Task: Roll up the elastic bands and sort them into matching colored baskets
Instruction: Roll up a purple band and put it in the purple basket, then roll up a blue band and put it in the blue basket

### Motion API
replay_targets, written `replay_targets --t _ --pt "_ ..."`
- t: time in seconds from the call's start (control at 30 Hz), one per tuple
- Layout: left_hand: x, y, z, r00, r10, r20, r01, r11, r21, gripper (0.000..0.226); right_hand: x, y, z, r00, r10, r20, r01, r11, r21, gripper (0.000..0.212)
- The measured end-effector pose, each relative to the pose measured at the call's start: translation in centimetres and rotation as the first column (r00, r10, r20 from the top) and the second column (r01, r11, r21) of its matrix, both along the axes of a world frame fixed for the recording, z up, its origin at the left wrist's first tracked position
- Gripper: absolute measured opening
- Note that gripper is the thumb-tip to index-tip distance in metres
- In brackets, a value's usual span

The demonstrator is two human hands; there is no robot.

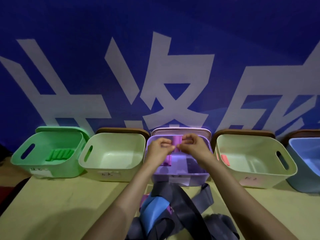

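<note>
Both hands up over the purple basket [180,179], mid far edge of the bench [52,205]. Left hand [160,148] and right hand [192,144] each pinch the purple band [177,141], fingers curled in on the roll. Its loose tail hangs down into the basket.

Band reads light, soft, stretchy, prob. a bit tacky. Not fragile. Roll likely to spring open, so best held at both ends of the roll w/ tension on the tail.

Pile of bands [173,213] (grey, blue, purple) at near edge, tangled; expect snags.

Bench flat, yellowish, matt. Along far edge, L to R:
- green basket [26,163] w/ green rolls [59,154]
- left cream basket [110,172]
- purple basket
- right cream basket [256,179] w/ pink roll [225,159]
- blue basket [303,184]

Blue banner [155,49] w/ white characters behind. Light dim.
</note>
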State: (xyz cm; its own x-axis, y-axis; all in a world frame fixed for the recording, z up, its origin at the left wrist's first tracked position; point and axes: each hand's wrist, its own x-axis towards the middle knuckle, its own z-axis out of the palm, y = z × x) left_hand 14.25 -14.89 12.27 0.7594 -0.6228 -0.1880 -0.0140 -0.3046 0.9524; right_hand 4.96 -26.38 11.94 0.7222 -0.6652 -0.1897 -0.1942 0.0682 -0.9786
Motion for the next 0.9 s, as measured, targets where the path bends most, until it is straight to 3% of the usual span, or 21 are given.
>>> replay_targets --t 0.13,0.23,0.37,0.43,0.57,0.77,0.9 --pt "2.4 -2.0 -3.6 0.995 -0.102 0.017 0.096 0.972 0.212 0.019 2.2 -1.8 -3.4 0.978 -0.06 -0.202 0.067 0.997 0.028 0.029" --pt "3.8 -3.1 -5.5 0.949 -0.283 0.141 0.185 0.859 0.477 0.026 3.8 -3.2 -6.3 0.914 0.002 -0.406 0.037 0.995 0.088 0.029" --pt "4.6 -4.0 -6.9 0.888 -0.444 0.12 0.269 0.713 0.648 0.026 5.3 -4.1 -9.2 0.792 0.03 -0.61 0.021 0.997 0.078 0.023" --pt "4.9 -4.4 -7.5 0.866 -0.483 0.125 0.276 0.673 0.686 0.025 5.8 -4.0 -9.1 0.708 0.029 -0.706 -0.045 0.999 -0.003 0.027" --pt "5.3 -5.0 -8.5 0.836 -0.533 0.133 0.282 0.624 0.729 0.023 6.8 -3.9 -9.1 0.656 0.003 -0.754 -0.096 0.992 -0.08 0.029" --pt "5.3 -5.2 -9.2 0.824 -0.55 0.137 0.285 0.611 0.738 0.023 7.7 -3.8 -9.8 0.659 0.026 -0.751 -0.117 0.991 -0.069 0.015" --pt "5.5 -5.2 -9.3 0.829 -0.542 0.133 0.292 0.625 0.724 0.025 7.9 -4.0 -10.2 0.649 0.042 -0.76 -0.14 0.988 -0.064 0.026"
